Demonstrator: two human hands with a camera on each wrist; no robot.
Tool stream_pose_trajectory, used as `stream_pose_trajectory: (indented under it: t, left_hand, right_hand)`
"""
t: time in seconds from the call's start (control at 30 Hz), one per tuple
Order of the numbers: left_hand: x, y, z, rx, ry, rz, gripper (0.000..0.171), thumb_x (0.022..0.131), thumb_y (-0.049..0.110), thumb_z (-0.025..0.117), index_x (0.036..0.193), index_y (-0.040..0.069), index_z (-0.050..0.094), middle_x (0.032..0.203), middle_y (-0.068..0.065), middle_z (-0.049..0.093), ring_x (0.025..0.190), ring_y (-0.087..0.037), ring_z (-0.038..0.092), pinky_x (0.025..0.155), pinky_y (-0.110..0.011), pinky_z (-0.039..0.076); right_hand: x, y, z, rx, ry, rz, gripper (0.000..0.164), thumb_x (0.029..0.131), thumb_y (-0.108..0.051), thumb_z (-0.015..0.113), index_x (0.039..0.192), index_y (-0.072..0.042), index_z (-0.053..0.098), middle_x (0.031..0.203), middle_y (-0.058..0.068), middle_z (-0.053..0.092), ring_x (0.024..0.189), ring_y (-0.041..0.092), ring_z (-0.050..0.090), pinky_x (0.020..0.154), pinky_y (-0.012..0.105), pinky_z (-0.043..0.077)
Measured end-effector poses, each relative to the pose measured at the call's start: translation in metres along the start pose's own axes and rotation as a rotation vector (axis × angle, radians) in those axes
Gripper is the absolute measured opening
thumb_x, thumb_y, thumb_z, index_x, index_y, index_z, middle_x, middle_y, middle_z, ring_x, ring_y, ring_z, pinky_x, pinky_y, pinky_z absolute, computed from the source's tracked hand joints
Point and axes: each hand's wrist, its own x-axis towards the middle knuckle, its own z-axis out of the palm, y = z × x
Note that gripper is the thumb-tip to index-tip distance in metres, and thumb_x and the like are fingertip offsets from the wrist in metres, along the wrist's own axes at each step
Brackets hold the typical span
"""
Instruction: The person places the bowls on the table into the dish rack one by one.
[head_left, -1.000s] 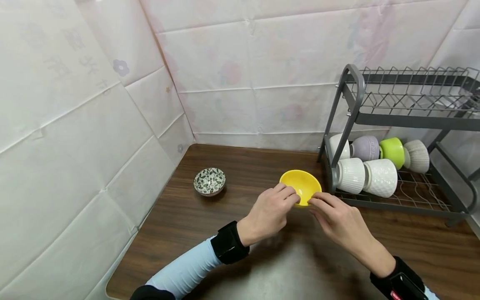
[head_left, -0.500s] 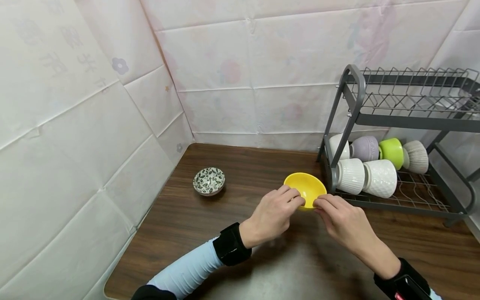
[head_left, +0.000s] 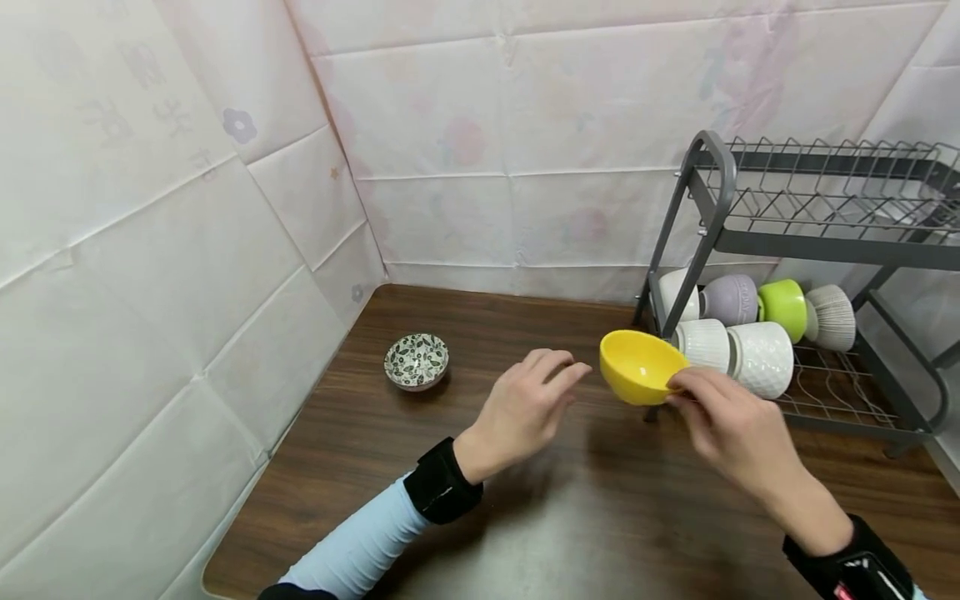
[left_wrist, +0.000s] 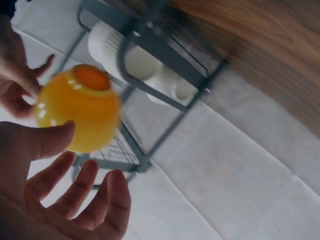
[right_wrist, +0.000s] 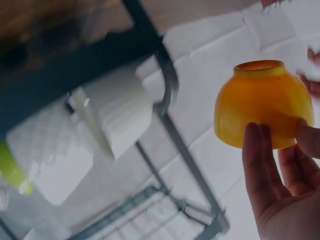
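A yellow bowl (head_left: 642, 367) is held in the air by my right hand (head_left: 738, 429), which pinches its near right rim between thumb and fingers. The right wrist view shows the bowl (right_wrist: 262, 107) with its foot ring in sight and the right fingers (right_wrist: 259, 165) on its side. My left hand (head_left: 517, 408) is just left of the bowl, apart from it in the head view, its fingers loosely bent with nothing between them. On the table's left part stands a small bowl with a dark leaf pattern (head_left: 416, 362).
At the right stands a grey two-tier dish rack (head_left: 817, 243). Its lower tier holds several cups on their sides, among them a lilac cup (head_left: 731, 300), a green cup (head_left: 783, 308) and a white textured cup (head_left: 763, 358). White sheeting (head_left: 450, 150) covers the walls behind the wooden table (head_left: 495, 325).
My left hand has let go of the yellow bowl and drawn back to the left. My right hand has moved the bowl right, toward the rack, and tilted it.
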Motion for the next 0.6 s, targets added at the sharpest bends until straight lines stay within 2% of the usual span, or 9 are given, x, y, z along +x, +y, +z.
stream_pose_trajectory:
  t: [0.03, 0.27, 0.37, 0.5, 0.57, 0.6]
  left_hand:
    - [-0.002, -0.003, -0.001, 0.002, 0.010, -0.011, 0.037, 0.096, 0.012, 0.077, 0.132, 0.011, 0.068, 0.124, -0.006, 0.064, 0.116, -0.022, 0.060, 0.096, -0.031, 0.053]
    - [-0.011, -0.013, -0.004, 0.014, 0.045, -0.058, 0.038, 0.096, 0.014, 0.078, 0.132, 0.011, 0.067, 0.124, -0.007, 0.063, 0.118, -0.023, 0.060, 0.094, -0.032, 0.054]
    - [-0.012, -0.014, -0.004, 0.011, 0.039, -0.069, 0.038, 0.096, 0.015, 0.078, 0.133, 0.010, 0.066, 0.124, -0.008, 0.063, 0.119, -0.023, 0.060, 0.094, -0.032, 0.054]
    - [-0.013, -0.015, -0.003, 0.000, 0.031, -0.075, 0.037, 0.097, 0.015, 0.077, 0.132, 0.010, 0.066, 0.125, -0.008, 0.062, 0.119, -0.023, 0.060, 0.094, -0.032, 0.054]
    - [-0.014, -0.015, -0.002, -0.002, 0.030, -0.078, 0.037, 0.097, 0.015, 0.077, 0.132, 0.010, 0.066, 0.125, -0.008, 0.062, 0.119, -0.023, 0.060, 0.094, -0.032, 0.054]
    - [-0.014, -0.015, -0.002, -0.004, 0.030, -0.079, 0.037, 0.097, 0.015, 0.077, 0.132, 0.010, 0.066, 0.126, -0.008, 0.062, 0.119, -0.023, 0.060, 0.094, -0.033, 0.054]
  right_hand:
    - [0.001, 0.003, -0.006, -0.008, 0.012, 0.018, 0.046, 0.111, -0.040, 0.050, 0.099, -0.003, 0.074, 0.101, 0.008, 0.075, 0.085, 0.027, 0.073, 0.082, 0.026, 0.055]
    - [0.006, 0.030, -0.047, -0.126, 0.067, 0.136, 0.056, 0.109, -0.048, 0.051, 0.102, 0.004, 0.071, 0.096, 0.015, 0.071, 0.073, 0.020, 0.059, 0.070, 0.014, 0.041]
    - [0.001, 0.043, -0.059, -0.138, 0.091, 0.220, 0.061, 0.108, -0.051, 0.051, 0.105, 0.007, 0.070, 0.097, 0.020, 0.069, 0.082, 0.005, 0.056, 0.078, 0.003, 0.035]
    - [-0.007, 0.064, -0.074, -0.134, 0.129, 0.318, 0.043, 0.105, -0.031, 0.066, 0.108, 0.011, 0.070, 0.100, 0.026, 0.069, 0.098, -0.021, 0.048, 0.081, -0.003, 0.033]
    - [-0.012, 0.076, -0.081, -0.141, 0.141, 0.380, 0.028, 0.100, -0.014, 0.071, 0.110, 0.013, 0.070, 0.102, 0.028, 0.068, 0.100, -0.027, 0.044, 0.079, -0.003, 0.032]
    - [-0.014, 0.082, -0.084, -0.149, 0.143, 0.424, 0.023, 0.098, -0.006, 0.073, 0.111, 0.013, 0.069, 0.101, 0.025, 0.068, 0.098, -0.028, 0.044, 0.077, -0.003, 0.032]
